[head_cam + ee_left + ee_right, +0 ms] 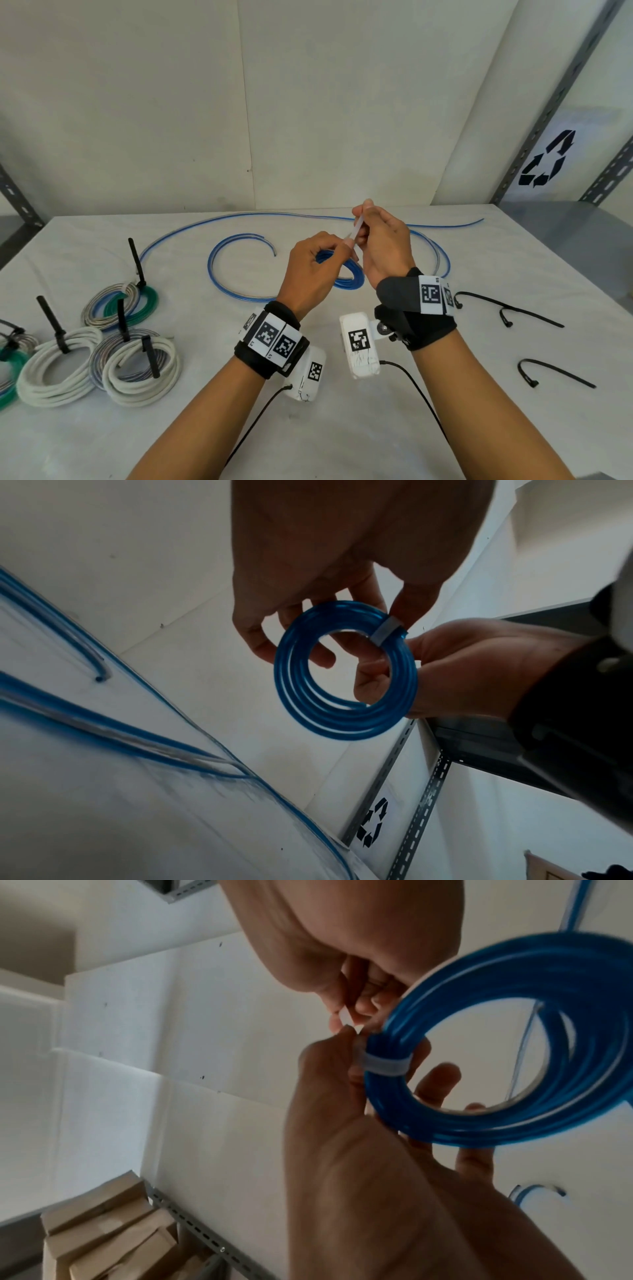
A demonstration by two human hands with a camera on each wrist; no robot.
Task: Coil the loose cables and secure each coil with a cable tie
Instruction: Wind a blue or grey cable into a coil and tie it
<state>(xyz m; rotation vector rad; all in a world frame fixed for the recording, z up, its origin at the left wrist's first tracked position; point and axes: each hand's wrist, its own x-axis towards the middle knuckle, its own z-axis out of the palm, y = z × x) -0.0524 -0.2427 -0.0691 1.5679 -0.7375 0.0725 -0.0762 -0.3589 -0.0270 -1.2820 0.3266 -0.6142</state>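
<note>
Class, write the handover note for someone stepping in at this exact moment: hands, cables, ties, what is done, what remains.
Left hand: holds the blue coil at the white cable tie.
Right hand: pinches the tie's free tail.
Done: several tied coils lie at the table's left.
Left: finish this tie if it needs tightening; coil and tie the loose blue cables on the table.
Three spare black ties lie on the right.

Head view high, looking down; wrist views close, looking up.
</note>
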